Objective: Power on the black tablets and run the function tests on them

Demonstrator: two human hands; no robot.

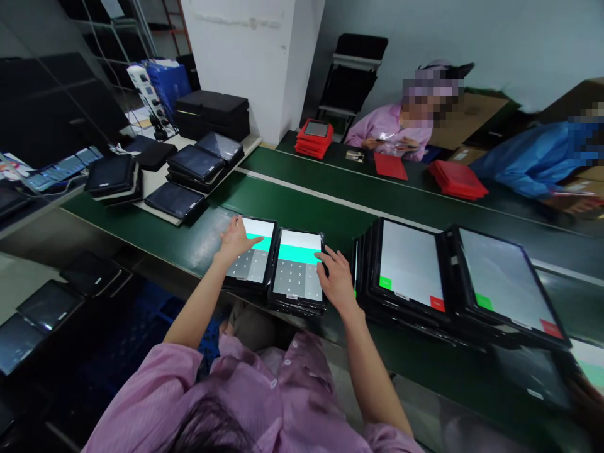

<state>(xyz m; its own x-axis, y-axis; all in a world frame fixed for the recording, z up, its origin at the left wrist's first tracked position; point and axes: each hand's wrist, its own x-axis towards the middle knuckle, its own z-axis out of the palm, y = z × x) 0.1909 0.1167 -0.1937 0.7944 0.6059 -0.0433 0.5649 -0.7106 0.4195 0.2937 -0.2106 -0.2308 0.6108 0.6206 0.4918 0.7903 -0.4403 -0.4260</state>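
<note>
Two lit tablets lie side by side in front of me, each on top of a small stack, showing a number keypad below a turquoise band. My left hand (236, 239) is over the upper left corner of the left tablet (255, 264), fingers apart, thumb across the turquoise band. At the right edge of the right tablet (296, 267) is my right hand (337, 277). Its fingers are spread, and one fingertip is at the end of the turquoise band. Whether the fingertips press on the glass I cannot tell. Neither hand grips anything.
To the right, tablet stacks (410, 264) show white screens with green and red squares. Dark tablets (195, 162) are piled at the left. Across the green bench (292, 179), a person in pink (384, 132) and a person in blue (523, 157) sit near red sleeves (457, 179).
</note>
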